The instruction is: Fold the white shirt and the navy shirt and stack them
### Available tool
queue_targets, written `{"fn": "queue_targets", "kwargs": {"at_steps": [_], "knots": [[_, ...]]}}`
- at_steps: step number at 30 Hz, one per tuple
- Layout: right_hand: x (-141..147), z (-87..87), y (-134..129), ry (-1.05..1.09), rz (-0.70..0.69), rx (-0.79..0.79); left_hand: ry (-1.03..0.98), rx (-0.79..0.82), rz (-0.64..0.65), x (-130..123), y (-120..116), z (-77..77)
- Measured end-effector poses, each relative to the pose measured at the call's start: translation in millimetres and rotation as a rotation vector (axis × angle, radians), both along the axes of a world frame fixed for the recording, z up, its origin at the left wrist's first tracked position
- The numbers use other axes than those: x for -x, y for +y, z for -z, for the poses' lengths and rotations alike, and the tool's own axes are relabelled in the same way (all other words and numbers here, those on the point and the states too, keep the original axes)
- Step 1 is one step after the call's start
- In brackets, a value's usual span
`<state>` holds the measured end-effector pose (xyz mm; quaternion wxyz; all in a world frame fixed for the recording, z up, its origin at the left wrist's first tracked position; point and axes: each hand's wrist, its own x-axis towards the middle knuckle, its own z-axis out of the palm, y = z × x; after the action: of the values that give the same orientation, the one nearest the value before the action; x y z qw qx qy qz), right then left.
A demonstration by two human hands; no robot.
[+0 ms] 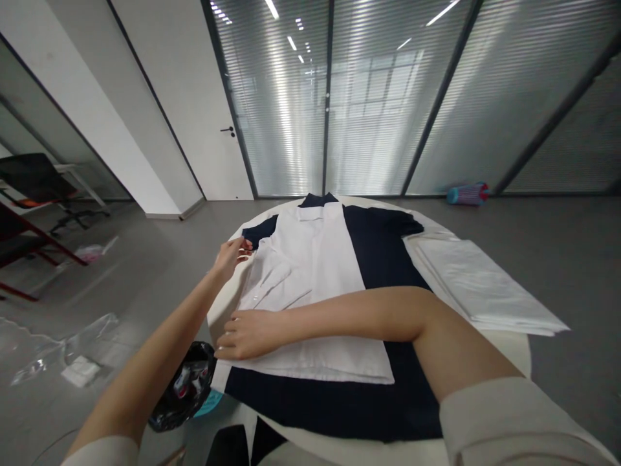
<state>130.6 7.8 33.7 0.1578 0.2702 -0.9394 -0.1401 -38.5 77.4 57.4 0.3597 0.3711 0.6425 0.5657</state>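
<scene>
A navy short-sleeved shirt (334,404) lies spread on a round white table, its collar at the far side. On top of it rests a white shirt (320,259), covering its left and middle parts. My left hand (231,257) pinches the end of the navy left sleeve, with its fingertips closed at the cloth's edge. Across the white shirt reaches my right arm, and my right hand (255,333) lies palm down near that shirt's left edge, fingers apart. Part of the white shirt is hidden under this forearm.
Folded white cloth (490,285) lies on the table's right side and overhangs its edge. A bin with a black liner (187,388) stands on the floor at the left. Clear plastic wrapping (63,346) and chairs (36,178) are farther left. Beyond the table, a blue-and-pink object (466,194) lies by the glass wall.
</scene>
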Motion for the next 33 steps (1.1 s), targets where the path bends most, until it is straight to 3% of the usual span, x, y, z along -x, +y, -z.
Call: {"fn": "queue_targets", "kwargs": {"at_steps": [3,7,12,16,21,27,33], "knots": [[4,0.0,-2,0.071,0.023,0.015,0.009,0.022,0.030,1,8,3.6],[2,-12.2,3,0.108,0.059,0.033,0.055,0.023,0.058,1,15,5.2],[-11,-22.5,8,0.156,0.108,0.061,0.169,0.035,0.022,5,34,7.5],[-28,-32.4,10,0.229,0.100,0.109,0.333,0.095,-0.019,12,70,3.7],[-58,-49.3,6,0.345,0.099,0.157,0.526,0.207,0.054,11,133,-4.7],[-103,-62.3,-1,0.468,0.242,0.174,0.610,0.315,0.125,-14,201,-8.0],[-154,-56.5,-16,0.414,0.435,0.261,0.622,0.314,0.141,-42,241,1.4]]}}
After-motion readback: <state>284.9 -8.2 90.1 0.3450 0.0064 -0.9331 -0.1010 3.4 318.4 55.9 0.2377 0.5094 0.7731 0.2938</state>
